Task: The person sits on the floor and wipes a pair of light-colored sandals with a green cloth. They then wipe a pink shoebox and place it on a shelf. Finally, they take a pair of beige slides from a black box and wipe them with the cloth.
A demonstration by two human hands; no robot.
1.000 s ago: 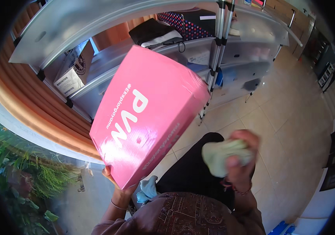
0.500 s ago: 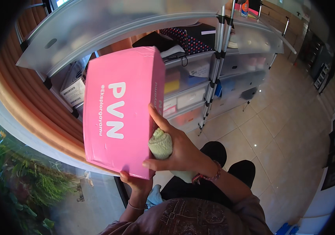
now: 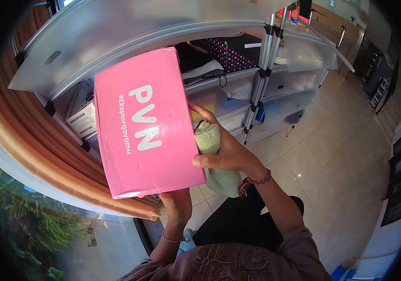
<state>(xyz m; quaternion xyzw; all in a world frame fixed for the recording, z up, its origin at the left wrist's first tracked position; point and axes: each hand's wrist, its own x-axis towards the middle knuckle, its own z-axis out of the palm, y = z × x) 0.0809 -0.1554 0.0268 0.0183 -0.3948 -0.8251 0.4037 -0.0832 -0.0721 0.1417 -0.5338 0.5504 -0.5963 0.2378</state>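
Observation:
A pink cardboard box (image 3: 130, 164) with white lettering on its face is held up, tilted, at the shelf's open compartment. My left hand (image 3: 177, 206) holds it at the bottom edge, most of its fingers hidden behind the box. Against the right side, my right hand (image 3: 231, 150) steadies the box with thumb and fingers. A crumpled light green cloth (image 3: 209, 139) is pinched in that same hand and hangs below the palm.
The shelving unit has a raised translucent flap (image 3: 153, 33) above the box. On a shelf are a dark heart-patterned box (image 3: 238, 58) and white cartons (image 3: 82, 122). Metal poles (image 3: 262, 65) stand at right, beside tiled floor (image 3: 331, 145). An orange curtain (image 3: 36, 136) hangs at left.
The box has tilted anticlockwise and its lower end has swung up and right. My right hand has moved up and right with the cloth, my left hand slightly right.

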